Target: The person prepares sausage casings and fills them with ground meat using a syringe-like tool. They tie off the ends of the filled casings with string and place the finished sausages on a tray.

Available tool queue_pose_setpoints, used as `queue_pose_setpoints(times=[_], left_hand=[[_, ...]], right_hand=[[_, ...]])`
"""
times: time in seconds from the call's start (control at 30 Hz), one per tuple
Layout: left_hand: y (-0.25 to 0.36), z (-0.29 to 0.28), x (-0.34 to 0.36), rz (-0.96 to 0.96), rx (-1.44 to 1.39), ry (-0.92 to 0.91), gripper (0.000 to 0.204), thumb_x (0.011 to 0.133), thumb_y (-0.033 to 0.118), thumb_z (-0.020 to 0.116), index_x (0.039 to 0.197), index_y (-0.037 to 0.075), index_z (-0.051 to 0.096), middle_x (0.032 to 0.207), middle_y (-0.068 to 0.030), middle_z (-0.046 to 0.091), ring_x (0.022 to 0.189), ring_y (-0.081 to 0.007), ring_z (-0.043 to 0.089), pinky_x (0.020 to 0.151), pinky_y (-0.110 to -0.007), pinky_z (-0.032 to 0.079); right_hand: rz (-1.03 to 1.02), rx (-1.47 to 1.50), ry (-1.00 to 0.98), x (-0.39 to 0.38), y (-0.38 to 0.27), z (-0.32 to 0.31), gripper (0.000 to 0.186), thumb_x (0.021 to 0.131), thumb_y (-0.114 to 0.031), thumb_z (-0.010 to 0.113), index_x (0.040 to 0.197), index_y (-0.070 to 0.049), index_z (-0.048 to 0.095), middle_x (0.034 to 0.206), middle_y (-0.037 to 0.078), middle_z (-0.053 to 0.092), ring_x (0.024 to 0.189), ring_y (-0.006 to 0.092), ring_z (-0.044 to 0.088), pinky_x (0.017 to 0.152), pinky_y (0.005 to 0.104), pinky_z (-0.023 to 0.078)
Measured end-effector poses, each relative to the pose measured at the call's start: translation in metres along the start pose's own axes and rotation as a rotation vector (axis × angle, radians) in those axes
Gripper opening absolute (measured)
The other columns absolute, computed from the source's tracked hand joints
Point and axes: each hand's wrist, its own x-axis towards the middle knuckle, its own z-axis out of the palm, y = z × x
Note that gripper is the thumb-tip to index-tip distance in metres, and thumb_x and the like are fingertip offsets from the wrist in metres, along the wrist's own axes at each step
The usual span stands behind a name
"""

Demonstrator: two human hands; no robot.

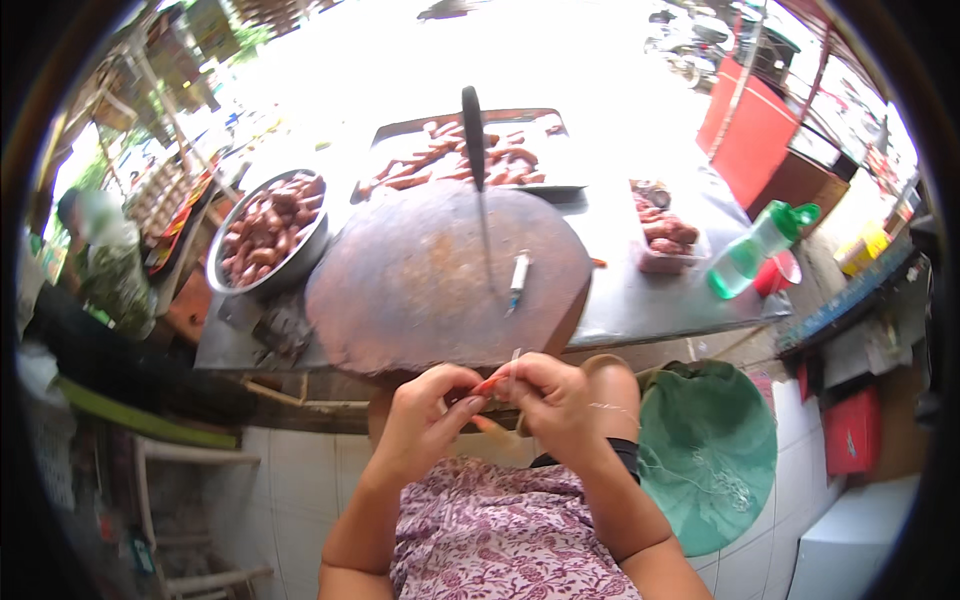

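Both my hands meet just below the near edge of a round wooden chopping board [420, 290]. My left hand [425, 415] and my right hand [550, 400] pinch a small reddish sausage piece [490, 383] between their fingertips, with a thin white string [610, 407] trailing off to the right. On the board a long knife [478, 180] stands with its dark handle up, and a small syringe [518, 280] lies beside its blade.
A metal bowl of sausages [268, 232] sits left of the board, a tray of sausages [470, 160] behind it, a small tub of them [665, 240] to the right. A green-capped plastic bottle [752, 250] lies on the metal table [660, 300]. A green basin [710, 450] stands below right.
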Motion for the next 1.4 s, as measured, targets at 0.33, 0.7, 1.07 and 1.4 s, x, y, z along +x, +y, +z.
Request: queue_pose_setpoints(times=[0.33, 0.7, 1.07, 1.4], left_hand=[[-0.028, 0.019, -0.011, -0.133, -0.561, -0.128, 0.015, 0.089, 0.007, 0.068, 0.098, -0.001, 0.059, 0.091, -0.0035, 0.064, 0.084, -0.0091, 0.061, 0.08, -0.025, 0.05], [-0.028, 0.028, -0.019, -0.008, -0.752, -0.07, 0.059, 0.094, 0.036, 0.07, 0.133, -0.001, 0.045, 0.093, -0.0051, 0.065, 0.085, -0.0101, 0.061, 0.078, -0.024, 0.049], [-0.055, 0.041, -0.024, -0.087, -0.844, 0.08, 0.036, 0.095, 0.005, 0.062, 0.127, -0.005, 0.052, 0.101, -0.01, 0.067, 0.089, -0.0124, 0.066, 0.079, -0.024, 0.052], [-0.09, -0.01, -0.033, -0.309, -1.043, -0.422, 0.026, 0.087, 0.009, 0.074, 0.099, -0.014, 0.068, 0.093, -0.0234, 0.071, 0.082, -0.0313, 0.071, 0.075, -0.044, 0.06]], right_hand=[[-0.119, -0.108, 0.083, -0.018, 0.001, 0.002, 0.007, 0.088, -0.002, 0.065, 0.092, 0.002, 0.061, 0.086, 0.017, 0.064, 0.076, 0.0315, 0.065, 0.067, 0.0364, 0.052], [-0.28, -0.333, -0.028, -0.022, 0.01, 0.015, 0.015, 0.087, -0.003, 0.065, 0.098, 0.0, 0.055, 0.091, 0.013, 0.057, 0.073, 0.0306, 0.064, 0.063, 0.0368, 0.053], [-0.308, -0.643, -0.091, -0.026, 0.006, 0.012, 0.017, 0.082, -0.01, 0.062, 0.093, 0.001, 0.055, 0.095, 0.014, 0.055, 0.085, 0.0306, 0.063, 0.074, 0.04, 0.051], [-0.529, -0.523, -0.21, -0.017, -0.005, 0.01, 0.012, 0.074, -0.015, 0.066, 0.079, -0.009, 0.057, 0.085, 0.006, 0.056, 0.089, 0.0227, 0.056, 0.089, 0.0365, 0.038]])
